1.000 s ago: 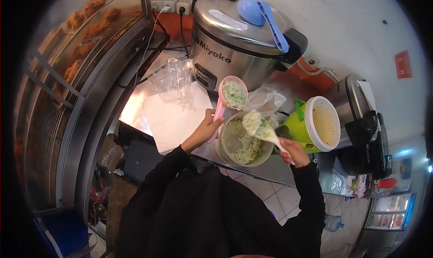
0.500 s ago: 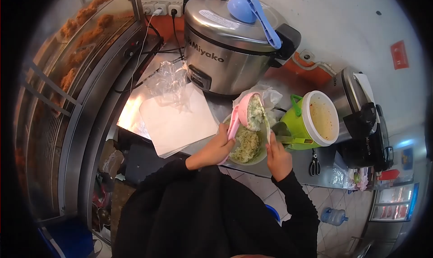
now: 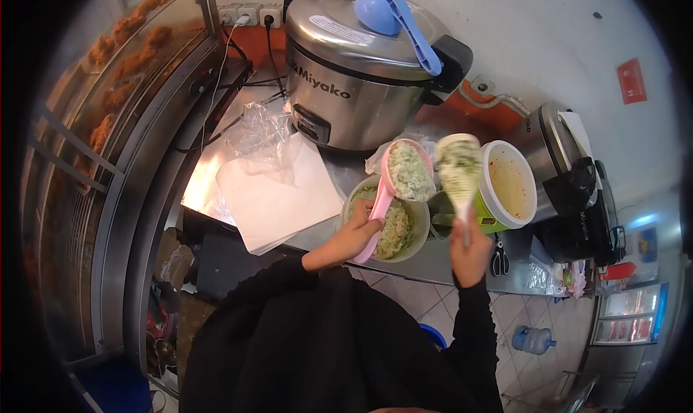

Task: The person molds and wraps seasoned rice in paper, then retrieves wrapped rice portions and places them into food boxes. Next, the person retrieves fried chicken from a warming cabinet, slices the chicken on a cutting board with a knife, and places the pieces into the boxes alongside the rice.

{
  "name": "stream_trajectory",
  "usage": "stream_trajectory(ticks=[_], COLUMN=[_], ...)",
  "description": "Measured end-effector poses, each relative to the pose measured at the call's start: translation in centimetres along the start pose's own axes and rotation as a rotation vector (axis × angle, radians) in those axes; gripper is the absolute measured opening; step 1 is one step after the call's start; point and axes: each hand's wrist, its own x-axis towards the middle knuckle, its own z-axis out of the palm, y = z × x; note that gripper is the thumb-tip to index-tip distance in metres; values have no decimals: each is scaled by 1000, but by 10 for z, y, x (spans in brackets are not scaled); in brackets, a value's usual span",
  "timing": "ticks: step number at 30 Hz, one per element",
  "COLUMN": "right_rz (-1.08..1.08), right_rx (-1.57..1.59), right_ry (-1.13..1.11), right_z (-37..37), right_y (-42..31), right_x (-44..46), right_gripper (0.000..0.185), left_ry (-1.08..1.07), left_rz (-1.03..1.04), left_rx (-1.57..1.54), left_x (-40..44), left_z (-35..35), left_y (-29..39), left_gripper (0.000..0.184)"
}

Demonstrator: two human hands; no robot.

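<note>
My left hand (image 3: 355,234) is closed around the handle of a pink scoop (image 3: 380,209), whose cup is full of greenish rice (image 3: 409,172). The scoop's cup is above the rim of a round tub (image 3: 349,209) that has more rice inside. In my right hand (image 3: 469,253) is a white rice paddle (image 3: 459,173), raised to the right of the scoop, with rice stuck to its blurred blade. Behind the paddle stands a green bucket with a white rim (image 3: 530,196).
A large steel cooker (image 3: 354,95) bears a blue scoop (image 3: 377,14). White paper sheets (image 3: 278,196) and clear plastic (image 3: 260,142) lie left of the tub. Scissors (image 3: 499,257) and a second cooker (image 3: 546,149) are at the right. A glass food cabinet (image 3: 123,138) stands left.
The paddle has moved away from the scoop, up and to the right. The pink scoop, earlier tilted against the paddle, now shows its heaped rice facing up.
</note>
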Motion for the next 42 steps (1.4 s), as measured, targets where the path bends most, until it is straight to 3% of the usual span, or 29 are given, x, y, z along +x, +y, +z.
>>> stream_trajectory(ticks=[1,3,5,6,10,12,13,15,19,22,25,27,31,33,34,39,42], right_rz=[248,259,-40,-183,-64,34,32,60,14,112,157,423,413,502,489,414,398], right_rx=[185,358,219,178,252,240,237,239,262,286,392,697,702,982,1153,878,734], right_ry=[31,-5,-146,-96,-95,-160,-158,-175,-100,-173,-194,-380,-336,-422,-341,-267,-354], right_z=[-9,-14,-4,3,14,9,7,2,9,7,10,7,1,-9,-12,-22,-9], right_y=[-3,-2,2,-6,5,8,7,4,9,12,19,19,12,21,21,13,11], right_x=[1,-6,-20,-17,-12,-12,-10,-8,-11,-10,-11,-10,-9,-4,-1,6,4], right_gripper=[30,31,32,31,31,31,31,31,31,32,32,32,32,34,35,37,37], left_ry=[3,20,11,3,-77,-93,-96,-84,-139,-178,-139,-134,-105,-202,-198,-139,-117], left_rz=[7,8,-1,-14,1,213,218,532,463,451,570,590,642,70,74,324,320], left_rx=[-2,-99,-108,-116,-46,143,142,395,401,468,537,586,572,-24,-23,-94,54], left_x=[1,3,2,1,-8,-8,-6,-4,-9,-7,-2,-2,-3,-10,-7,0,-10], left_z=[-2,-6,-7,-7,-6,-6,-7,-10,-9,-9,-8,-9,-6,-3,-4,-11,-9], left_y=[-2,-9,-7,-6,-5,-11,-14,-17,-9,-12,-21,-23,-20,-5,-11,-24,-14], left_gripper=[34,33,33,33,33,33,33,34,35,36,37,38,36,34,34,33,33])
